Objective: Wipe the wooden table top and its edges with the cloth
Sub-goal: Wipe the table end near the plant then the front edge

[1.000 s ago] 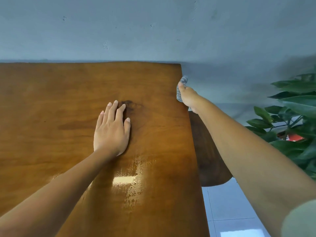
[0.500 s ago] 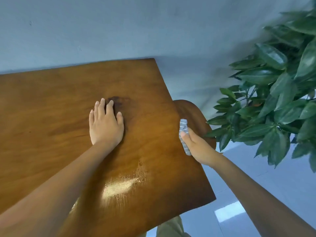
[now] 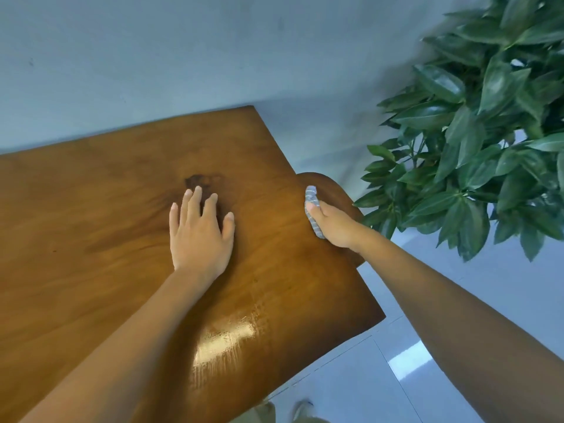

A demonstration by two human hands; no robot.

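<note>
Indoor room – wooden table, potted plant

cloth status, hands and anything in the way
Left hand flat on table top. Right hand grips cloth against right edge. Plant beside, apart.

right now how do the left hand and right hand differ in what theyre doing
The left hand lies flat on the table top, fingers straight and spread; the right hand grips the striped cloth against the table's right edge. The left hand holds nothing; the right hand holds the cloth. Both touch the table.
</note>
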